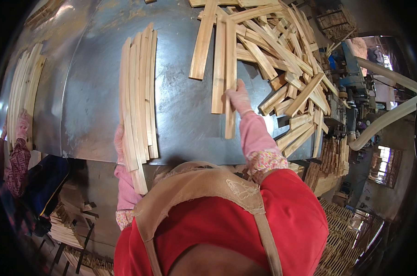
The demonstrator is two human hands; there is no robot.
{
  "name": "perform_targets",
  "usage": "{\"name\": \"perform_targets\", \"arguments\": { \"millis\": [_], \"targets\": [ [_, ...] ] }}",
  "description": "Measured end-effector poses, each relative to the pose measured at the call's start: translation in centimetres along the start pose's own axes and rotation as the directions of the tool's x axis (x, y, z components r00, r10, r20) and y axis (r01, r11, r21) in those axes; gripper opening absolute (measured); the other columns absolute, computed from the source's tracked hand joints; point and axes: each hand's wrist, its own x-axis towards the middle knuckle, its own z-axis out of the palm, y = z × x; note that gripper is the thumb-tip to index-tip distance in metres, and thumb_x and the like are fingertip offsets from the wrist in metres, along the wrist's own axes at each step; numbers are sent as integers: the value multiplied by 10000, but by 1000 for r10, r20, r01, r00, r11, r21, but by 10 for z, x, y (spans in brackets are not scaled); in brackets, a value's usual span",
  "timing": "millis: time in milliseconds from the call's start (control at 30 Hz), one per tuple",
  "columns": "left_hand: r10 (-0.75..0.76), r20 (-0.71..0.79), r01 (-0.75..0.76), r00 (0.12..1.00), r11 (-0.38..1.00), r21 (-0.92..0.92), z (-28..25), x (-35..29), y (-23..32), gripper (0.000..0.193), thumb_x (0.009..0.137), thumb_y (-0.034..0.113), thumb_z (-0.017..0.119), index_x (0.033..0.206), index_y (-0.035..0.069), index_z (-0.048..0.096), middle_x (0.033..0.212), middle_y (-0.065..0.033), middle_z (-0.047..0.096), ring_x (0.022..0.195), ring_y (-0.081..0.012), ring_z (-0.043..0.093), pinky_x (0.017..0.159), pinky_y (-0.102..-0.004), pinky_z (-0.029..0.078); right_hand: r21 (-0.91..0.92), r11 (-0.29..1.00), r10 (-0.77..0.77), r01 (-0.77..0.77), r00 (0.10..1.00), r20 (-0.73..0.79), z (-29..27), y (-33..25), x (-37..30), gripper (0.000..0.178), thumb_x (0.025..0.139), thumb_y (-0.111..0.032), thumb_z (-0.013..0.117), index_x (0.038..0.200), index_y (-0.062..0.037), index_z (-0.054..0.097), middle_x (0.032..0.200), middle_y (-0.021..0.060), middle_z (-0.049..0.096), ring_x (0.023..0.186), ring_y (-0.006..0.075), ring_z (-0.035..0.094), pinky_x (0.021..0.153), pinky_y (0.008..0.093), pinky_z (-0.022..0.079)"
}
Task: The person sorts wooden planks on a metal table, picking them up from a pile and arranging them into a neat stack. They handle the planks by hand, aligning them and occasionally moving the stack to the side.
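Note:
My right hand (pixel 239 97) is closed on the edge of a long, pale wooden slat (pixel 231 69). That slat lies lengthwise over the metal table, its near end pointing toward me. Just left of it, and partly under it, is another wooden slat (pixel 218 92). My left hand (pixel 119 138) rests against the outer left side of a row of wooden slats (pixel 139 92) laid side by side. Its fingers are mostly hidden by the wood. One slat (pixel 139 181) of this row sticks out past the table's near edge.
A jumbled heap of wooden slats (pixel 282 50) covers the table's (pixel 180 115) right side. At far left, another person's hand (pixel 22 125) touches a second row of slats (pixel 22 87). Machinery with pale hoses (pixel 385 122) stands beyond the right edge. Stacked wood (pixel 65 230) sits below left.

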Motion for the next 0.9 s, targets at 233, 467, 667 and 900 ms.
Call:
{"name": "perform_targets", "arguments": {
  "millis": [233, 467, 667, 900],
  "targets": [
    [509, 75, 67, 858, -255, 965, -15, -24, 55, 941, 853, 384, 813, 1636, 56, 409, 1557, -225, 515, 1362, -359, 586, 1134, -433, 509, 884, 205, -349, -421, 812, 468, -9, -27, -44, 744, 886, -364, 720, 1467, 74, 566, 1293, 237, 685, 1008, 343, 702, 893, 457, 623],
    [608, -122, 595, 785, -684, 421, -5, -9, 36, 956, 802, 431, 834, 1644, 216, 433, 1693, -196, 361, 1451, -406, 484, 1182, -492, 438, 770, 553, -189, -318, 853, 487, 55, -8, -22, 558, 940, -334, 800, 1333, 33, 652, 1111, 168, 760, 964, 319, 762, 882, 448, 647],
    [422, 312, -53, 851, -522, 851, 5, 23, -9, 1026, 796, 368, 871, 1623, -2, 389, 1566, -331, 470, 1465, -459, 462, 1218, -495, 404, 693, 693, -61, -199, 942, 330, 108, -32, -34, 476, 977, -320, 799, 1327, -20, 680, 1154, 87, 760, 1091, 207, 717, 975, 373, 593],
    [385, 35, 68, 922, -252, 965, 111, 186, -27, 1043, 802, 178, 828, 1665, -8, 272, 1435, -291, 585, 1275, -435, 642, 1082, -461, 530, -27, 947, -320, 319, 947, -21, 143, -100, 48, 882, 965, -554, 743, 1571, 30, 480, 1466, 244, 636, 1374, 372, 600, 1185, 430, 445]
  ]
}}
